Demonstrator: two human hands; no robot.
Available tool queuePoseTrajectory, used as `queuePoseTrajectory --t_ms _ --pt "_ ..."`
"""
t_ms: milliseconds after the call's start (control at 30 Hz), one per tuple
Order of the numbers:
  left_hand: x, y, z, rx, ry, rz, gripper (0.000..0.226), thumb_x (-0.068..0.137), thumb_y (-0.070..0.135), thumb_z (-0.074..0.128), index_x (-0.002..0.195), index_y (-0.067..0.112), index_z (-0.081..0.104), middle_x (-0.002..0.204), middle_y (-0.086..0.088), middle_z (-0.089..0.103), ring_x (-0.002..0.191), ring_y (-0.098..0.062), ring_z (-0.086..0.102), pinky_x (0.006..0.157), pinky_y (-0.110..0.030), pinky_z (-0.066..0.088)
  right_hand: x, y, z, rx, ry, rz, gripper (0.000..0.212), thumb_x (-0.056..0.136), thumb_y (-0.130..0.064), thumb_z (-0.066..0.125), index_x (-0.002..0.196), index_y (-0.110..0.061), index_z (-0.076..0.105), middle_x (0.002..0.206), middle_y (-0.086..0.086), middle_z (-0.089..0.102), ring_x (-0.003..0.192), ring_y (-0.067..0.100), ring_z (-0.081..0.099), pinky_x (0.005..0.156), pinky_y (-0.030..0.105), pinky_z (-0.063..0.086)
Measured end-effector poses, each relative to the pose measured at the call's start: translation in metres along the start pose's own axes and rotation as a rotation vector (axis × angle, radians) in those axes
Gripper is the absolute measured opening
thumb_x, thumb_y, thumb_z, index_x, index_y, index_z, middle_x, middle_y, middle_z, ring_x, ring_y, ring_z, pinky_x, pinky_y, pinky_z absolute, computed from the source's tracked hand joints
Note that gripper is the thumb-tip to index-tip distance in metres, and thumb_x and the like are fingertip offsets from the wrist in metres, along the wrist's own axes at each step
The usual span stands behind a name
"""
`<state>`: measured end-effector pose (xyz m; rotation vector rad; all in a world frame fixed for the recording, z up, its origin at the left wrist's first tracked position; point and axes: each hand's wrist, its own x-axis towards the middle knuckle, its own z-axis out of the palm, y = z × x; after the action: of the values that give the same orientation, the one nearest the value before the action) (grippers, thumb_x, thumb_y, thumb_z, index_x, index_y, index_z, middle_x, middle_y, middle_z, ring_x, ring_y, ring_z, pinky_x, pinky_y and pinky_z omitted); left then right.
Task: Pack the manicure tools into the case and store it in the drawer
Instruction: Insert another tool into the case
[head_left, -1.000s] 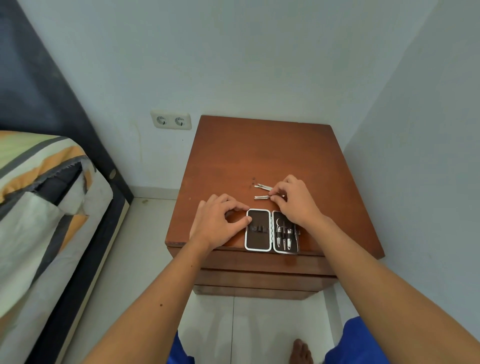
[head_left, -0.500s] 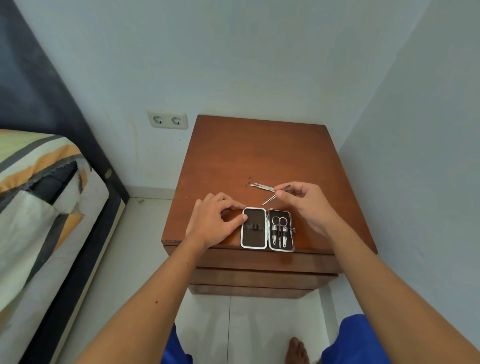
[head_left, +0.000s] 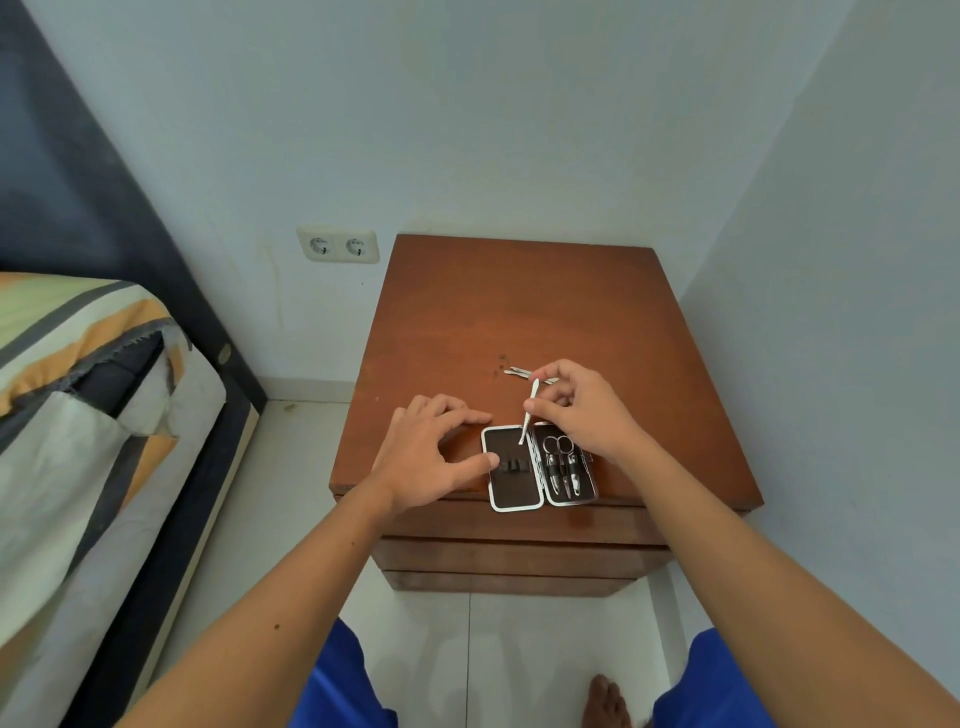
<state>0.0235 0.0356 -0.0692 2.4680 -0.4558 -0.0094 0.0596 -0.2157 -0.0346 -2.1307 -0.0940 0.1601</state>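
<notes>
An open manicure case (head_left: 511, 491) with a white rim lies at the front edge of the brown nightstand (head_left: 519, 312). Its right half holds scissors and other small tools (head_left: 563, 462); its left half shows bare elastic loops. My left hand (head_left: 431, 452) rests on the case's left edge, thumb on the lining. My right hand (head_left: 582, 410) pinches a thin metal tool (head_left: 530, 410), its tip hanging over the case's left half. Another metal tool (head_left: 522, 372) lies on the nightstand behind my right hand.
Closed drawer fronts (head_left: 519, 558) sit under the nightstand top. A bed (head_left: 78, 415) with a striped cover stands to the left, a double wall socket (head_left: 337, 245) behind, and a wall close on the right. My foot (head_left: 605, 701) is on the tiled floor.
My right hand lifted one metal tool off the nightstand and swung it toward me, over the case. The left hand stayed on the case's left edge.
</notes>
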Motion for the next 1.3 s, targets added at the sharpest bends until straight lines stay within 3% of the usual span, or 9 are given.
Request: queuePoseTrajectory --t_ms 167,267,533,800,1000,1133,1233,1300 --pt "-0.007 0.002 -0.006 0.066 -0.100 0.047 0.111 0.050 0.103 0.065 0.144 0.044 0.055 0.136 0.022 0.047 0.124 -0.004 0.038 0.107 -0.035 0.029 -0.002 -0.002 0.003 0.024 -0.012 -0.021 0.032 0.088 -0.023 0.081 0.113 -0.029 0.062 0.077 -0.009 0.077 0.059 -0.001 0.054 0.072 0.027 0.045" --pt "-0.009 0.005 -0.003 0.154 -0.102 0.098 0.122 0.044 0.107 0.061 0.146 0.041 0.051 0.135 0.019 0.044 0.123 -0.006 0.038 0.107 -0.037 0.030 -0.002 -0.002 0.002 0.035 -0.042 -0.031 0.029 0.088 -0.023 0.081 0.110 -0.029 0.063 0.079 -0.007 0.078 0.059 0.002 0.053 0.072 0.028 0.045" --pt "-0.006 0.006 -0.002 0.139 -0.087 0.076 0.115 0.056 0.099 0.068 0.154 0.041 0.047 0.134 0.019 0.043 0.121 -0.004 0.035 0.107 -0.038 0.029 -0.003 -0.004 0.000 0.062 -0.015 -0.084 0.030 0.091 -0.022 0.078 0.112 -0.032 0.060 0.077 -0.006 0.078 0.062 0.008 0.056 0.069 0.029 0.046" --pt "-0.002 0.007 -0.002 0.150 -0.116 0.040 0.113 0.059 0.096 0.067 0.156 0.044 0.042 0.130 0.018 0.041 0.118 -0.004 0.034 0.105 -0.039 0.029 0.000 -0.001 0.014 0.035 0.045 -0.013 0.031 0.088 -0.021 0.082 0.111 -0.022 0.061 0.075 -0.010 0.076 0.057 -0.001 0.050 0.069 0.025 0.046" --pt "-0.001 0.008 -0.002 0.154 -0.118 0.031 0.112 0.057 0.098 0.063 0.154 0.045 0.044 0.127 0.020 0.042 0.117 -0.005 0.037 0.102 -0.037 0.029 0.002 0.004 0.012 -0.076 -0.024 -0.053 0.031 0.078 -0.026 0.089 0.101 -0.029 0.068 0.083 -0.009 0.073 0.057 0.002 0.046 0.066 0.025 0.044" --pt "-0.001 0.010 -0.002 0.154 -0.108 0.031 0.114 0.054 0.099 0.063 0.153 0.045 0.045 0.126 0.020 0.043 0.117 -0.005 0.039 0.101 -0.037 0.029 -0.005 0.002 0.009 -0.250 -0.081 -0.101 0.033 0.077 -0.034 0.090 0.104 -0.028 0.072 0.096 -0.008 0.066 0.071 -0.009 0.053 0.065 0.010 0.038" --pt "-0.001 0.010 -0.002 0.138 -0.106 0.024 0.115 0.052 0.098 0.064 0.152 0.045 0.046 0.124 0.020 0.043 0.116 -0.004 0.039 0.101 -0.037 0.029 -0.010 -0.002 0.007 -0.366 -0.131 -0.164 0.037 0.080 -0.038 0.087 0.111 -0.026 0.072 0.105 -0.007 0.059 0.079 -0.009 0.051 0.072 0.009 0.037" --pt "-0.001 0.010 -0.002 0.131 -0.103 0.022 0.115 0.053 0.098 0.066 0.153 0.045 0.046 0.124 0.021 0.043 0.115 -0.003 0.038 0.100 -0.035 0.029 -0.014 -0.002 0.007 -0.394 -0.163 -0.187 0.045 0.079 -0.042 0.087 0.117 -0.025 0.070 0.109 -0.008 0.056 0.090 -0.004 0.052 0.083 0.016 0.043"
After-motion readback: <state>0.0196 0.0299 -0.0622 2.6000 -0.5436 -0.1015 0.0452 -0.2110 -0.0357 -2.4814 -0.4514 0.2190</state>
